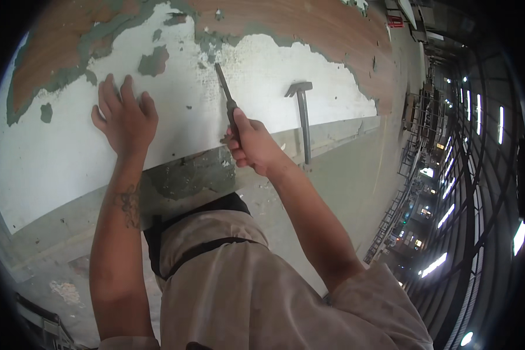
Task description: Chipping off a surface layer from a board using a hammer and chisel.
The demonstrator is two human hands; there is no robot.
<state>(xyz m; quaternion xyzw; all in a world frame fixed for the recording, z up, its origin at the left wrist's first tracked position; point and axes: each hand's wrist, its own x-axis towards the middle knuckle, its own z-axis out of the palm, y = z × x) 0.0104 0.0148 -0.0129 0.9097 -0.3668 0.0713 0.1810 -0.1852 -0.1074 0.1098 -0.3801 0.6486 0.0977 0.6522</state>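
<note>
My right hand (252,140) is wrapped around the dark handle of a chisel (224,84). Its narrow metal blade points away from me, and the tip meets the white panel (175,111) near the edge of a grey-green patch. To the left, my left hand (124,116) rests on the panel with its fingers spread, holding nothing. Ragged brown wood-grain sheet (268,20) covers the far part of the panel, with grey-green material along its torn border. A metal hammer (304,119) lies right of my right hand, its head farther away and its handle crossing the panel's near edge.
Loose debris (67,290) is scattered on the floor (350,175) at lower left. A dark grey-green stained patch (195,175) shows at the near edge, before my waist. Metal racks (411,137) and lit ceiling lamps (478,111) of a large hall fill the right.
</note>
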